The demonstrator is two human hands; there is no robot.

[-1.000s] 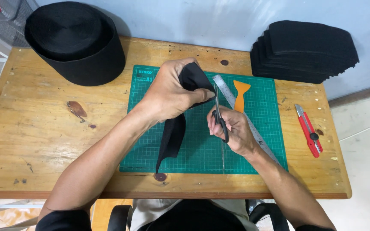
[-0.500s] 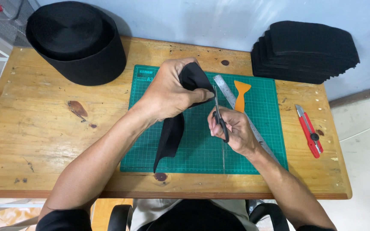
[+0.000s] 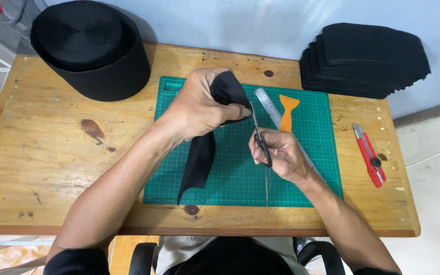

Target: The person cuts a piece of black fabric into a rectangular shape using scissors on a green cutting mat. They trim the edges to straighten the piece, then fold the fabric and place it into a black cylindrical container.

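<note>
Little has shifted since a second ago: the right hand point(image 3: 281, 153) has eased the scissors point(image 3: 259, 135) slightly lower along the cloth edge. It stays clenched round the black handles, blades pointing up toward the strip. Just left of that grip, the left hand point(image 3: 199, 109) pinches the black fabric strip point(image 3: 202, 155), whose tail hangs onto the green cutting mat point(image 3: 240, 178). Beyond the scissors lie a steel ruler point(image 3: 267, 104) and an orange scraper point(image 3: 287, 112); further right, a red utility knife point(image 3: 368, 154); farthest, a stack of black pieces point(image 3: 367, 58).
</note>
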